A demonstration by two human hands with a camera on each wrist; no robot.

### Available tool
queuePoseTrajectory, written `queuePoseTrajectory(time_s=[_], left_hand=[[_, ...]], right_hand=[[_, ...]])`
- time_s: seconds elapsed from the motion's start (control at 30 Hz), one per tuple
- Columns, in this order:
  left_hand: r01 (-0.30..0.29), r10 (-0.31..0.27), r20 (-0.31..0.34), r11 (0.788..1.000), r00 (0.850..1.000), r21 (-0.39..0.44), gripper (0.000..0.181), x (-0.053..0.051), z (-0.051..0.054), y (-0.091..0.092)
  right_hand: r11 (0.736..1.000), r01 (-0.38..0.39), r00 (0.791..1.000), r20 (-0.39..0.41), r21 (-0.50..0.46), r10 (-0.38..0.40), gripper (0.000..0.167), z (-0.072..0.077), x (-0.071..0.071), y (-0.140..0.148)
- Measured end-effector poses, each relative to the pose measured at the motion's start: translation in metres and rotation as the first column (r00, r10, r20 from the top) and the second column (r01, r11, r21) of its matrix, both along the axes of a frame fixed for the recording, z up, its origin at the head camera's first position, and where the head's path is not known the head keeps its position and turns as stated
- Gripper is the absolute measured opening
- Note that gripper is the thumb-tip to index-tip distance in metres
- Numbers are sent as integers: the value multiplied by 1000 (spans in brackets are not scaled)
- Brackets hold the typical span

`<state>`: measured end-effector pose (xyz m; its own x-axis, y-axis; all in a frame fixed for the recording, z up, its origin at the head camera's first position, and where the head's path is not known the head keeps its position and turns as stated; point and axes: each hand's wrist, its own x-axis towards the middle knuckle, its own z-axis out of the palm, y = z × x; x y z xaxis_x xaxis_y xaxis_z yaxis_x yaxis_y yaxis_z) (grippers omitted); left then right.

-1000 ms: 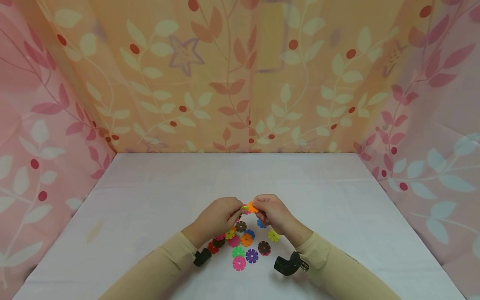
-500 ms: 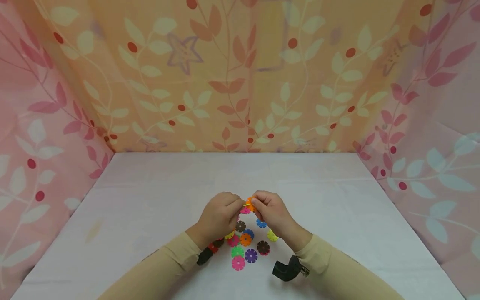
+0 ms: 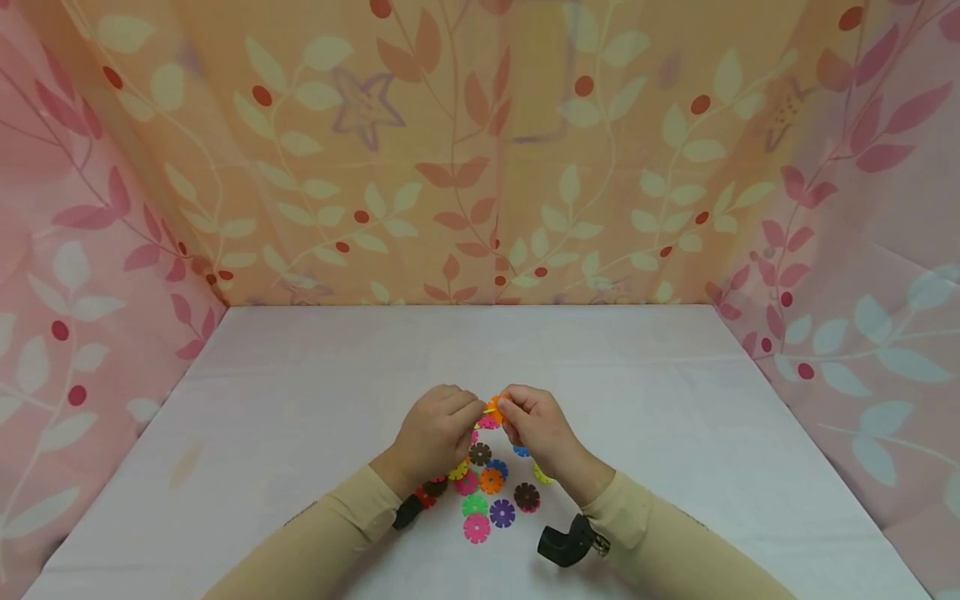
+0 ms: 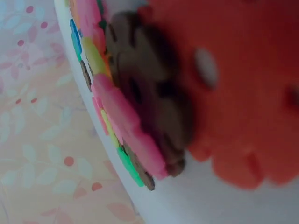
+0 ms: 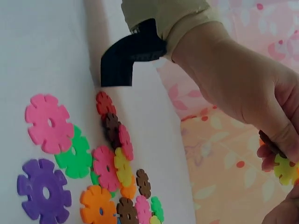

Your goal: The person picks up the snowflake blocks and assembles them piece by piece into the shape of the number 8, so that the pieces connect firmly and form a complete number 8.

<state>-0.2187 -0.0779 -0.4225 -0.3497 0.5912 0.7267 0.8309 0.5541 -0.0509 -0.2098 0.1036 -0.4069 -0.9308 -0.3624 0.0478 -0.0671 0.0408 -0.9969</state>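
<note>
My left hand (image 3: 433,432) and right hand (image 3: 542,427) meet above the table, fingertips nearly touching. Between the right thumb and fingers is pinched an orange notched plastic disc (image 3: 493,407), a snowflake-type building piece. My left hand pinches a yellow-green disc (image 5: 283,169) with a brown disc (image 5: 268,141) beside it, as the right wrist view shows. Yellow and orange pieces touch at the fingertips; how deeply their slots engage is hidden. Below the hands lie loose discs, among them a pink disc (image 3: 476,527), a purple disc (image 3: 502,513) and a green disc (image 5: 74,156).
A red disc (image 4: 247,98) and a brown disc (image 4: 145,84) loom close in the left wrist view. Black camera mounts (image 3: 566,542) hang under both wrists. The white table (image 3: 300,358) is enclosed by patterned cloth (image 3: 450,167) at the back and sides.
My left hand has turned so its back shows more, hiding some discs at the left. My right hand has shifted slightly left, and the orange disc has tilted upright against the yellow one.
</note>
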Motion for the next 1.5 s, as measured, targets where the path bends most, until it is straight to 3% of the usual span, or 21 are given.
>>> queuePoseTrajectory(time_s=[0.17, 0.43, 0.87, 0.93, 1.0, 1.03, 1.07, 1.1, 1.13, 1.2, 1.27, 1.33, 1.37, 1.4, 1.43, 1.5], left_hand=[[-2, 3, 45, 1000, 999, -15, 8, 1, 1, -2], [-17, 21, 31, 995, 999, -101, 8, 1, 6, -5], [-1, 4, 18, 992, 1000, -127, 11, 2, 5, -8], [2, 5, 67, 995, 998, -100, 13, 2, 4, -9], [-9, 19, 195, 999, 981, -51, 20, 3, 3, -10], [-21, 26, 288, 1000, 957, -21, 24, 3, 2, -11], [-40, 31, 390, 999, 920, 15, 28, 3, 2, -12], [-66, 33, 491, 997, 871, 50, 33, 3, 2, -13], [-95, 29, 587, 992, 809, 82, 38, 3, 2, -13], [-152, -1, 747, 979, 665, 136, 47, 1, 1, -14], [-193, -91, 856, 957, 509, 217, 54, -2, -1, -14], [-257, -210, 912, 915, 353, 311, 59, -4, -3, -14], [-300, -275, 919, 885, 284, 358, 61, -5, -3, -14], [-345, -334, 915, 851, 226, 396, 62, -6, -4, -14], [-390, -385, 904, 816, 185, 427, 61, -6, -4, -13], [-464, -470, 872, 747, 138, 476, 53, -6, -5, -12]], right_hand=[[995, -58, 998, 0, 77, 58, 28, 4, -5, 4], [984, -142, 990, -3, 109, 143, 33, 7, -10, 13], [975, -176, 984, 24, 134, 174, 31, 2, -13, 20], [975, -177, 984, 27, 134, 175, 30, 1, -13, 21], [976, -175, 985, 39, 128, 171, 28, 7, -10, 21], [977, -172, 985, 48, 124, 167, 28, 7, -10, 22], [979, -169, 985, 59, 116, 163, 27, 6, -10, 22], [980, -165, 985, 70, 108, 158, 27, 5, -11, 23], [982, -161, 985, 82, 102, 153, 27, 4, -11, 24], [984, -155, 984, 102, 88, 146, 27, -1, -13, 26], [986, -151, 983, 118, 72, 142, 27, -6, -15, 27], [986, -152, 982, 125, 65, 143, 27, -8, -14, 26], [986, -155, 981, 126, 64, 146, 27, -8, -14, 26], [985, -160, 980, 128, 64, 151, 27, -9, -13, 26], [984, -165, 979, 130, 66, 156, 27, -9, -13, 25], [982, -177, 977, 134, 73, 166, 27, -10, -12, 24]])
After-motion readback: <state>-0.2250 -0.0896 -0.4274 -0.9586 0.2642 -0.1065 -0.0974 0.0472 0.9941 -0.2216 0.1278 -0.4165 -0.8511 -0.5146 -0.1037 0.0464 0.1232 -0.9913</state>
